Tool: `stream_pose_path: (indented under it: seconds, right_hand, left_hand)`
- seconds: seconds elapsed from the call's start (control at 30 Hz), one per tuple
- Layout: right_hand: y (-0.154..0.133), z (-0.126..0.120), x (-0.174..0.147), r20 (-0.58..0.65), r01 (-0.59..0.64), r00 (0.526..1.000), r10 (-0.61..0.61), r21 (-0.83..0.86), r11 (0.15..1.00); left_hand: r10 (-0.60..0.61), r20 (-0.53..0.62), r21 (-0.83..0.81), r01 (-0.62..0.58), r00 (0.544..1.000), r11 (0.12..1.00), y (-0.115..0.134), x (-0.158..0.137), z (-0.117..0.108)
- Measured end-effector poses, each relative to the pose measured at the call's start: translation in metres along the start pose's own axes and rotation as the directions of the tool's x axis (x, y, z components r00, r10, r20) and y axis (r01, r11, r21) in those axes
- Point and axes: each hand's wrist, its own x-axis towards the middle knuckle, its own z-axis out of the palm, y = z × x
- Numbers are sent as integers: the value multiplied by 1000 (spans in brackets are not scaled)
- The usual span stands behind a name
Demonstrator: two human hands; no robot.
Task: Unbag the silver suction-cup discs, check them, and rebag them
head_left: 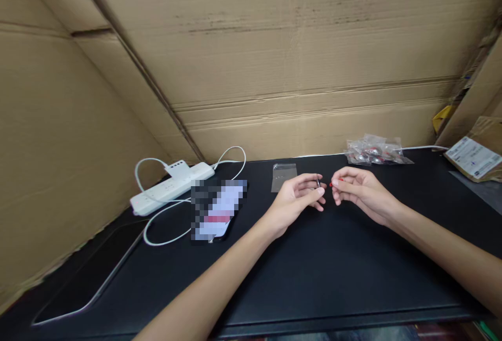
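Observation:
Above the black table top, my two hands face each other with a small gap between them. My left hand is closed in a loose pinch on a small, thin, silvery dark piece, its kind too small to tell. Between the thumb and fingers of my right hand is a small red piece, mostly covered by the fingertips. A flat clear plastic bag lies just behind my left hand. Behind my right hand is a pile of small clear bags with red and silvery parts inside.
To the left are a white power strip with looping white cables, a phone with a blurred screen and a dark tablet. A brown package with a white label sits far right. Cardboard walls enclose the table's back and sides.

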Motion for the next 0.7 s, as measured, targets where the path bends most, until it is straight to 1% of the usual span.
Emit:
stream_pose_path:
  seconds: [0.2,0.37,0.5,0.6,0.7]
  right_hand:
    - [0,0,-1,17,-13,1000,14,-16,1000]
    - [2,1,0,-20,-4,1000,2,-53,999]
    - [3,2,1,-25,32,999,-36,-148,988]
    - [4,2,1,-25,70,997,-77,-205,976]
    - [4,2,1,-19,111,992,-122,-297,948]
  left_hand:
    - [-17,67,-73,22,998,997,1,-1,0]
    - [-7,123,-152,26,992,988,2,0,-3]
    - [-27,141,-194,54,990,979,1,1,-7]
    - [-47,143,-193,75,989,978,2,1,-6]
    - [-57,157,-191,87,986,978,2,0,-5]
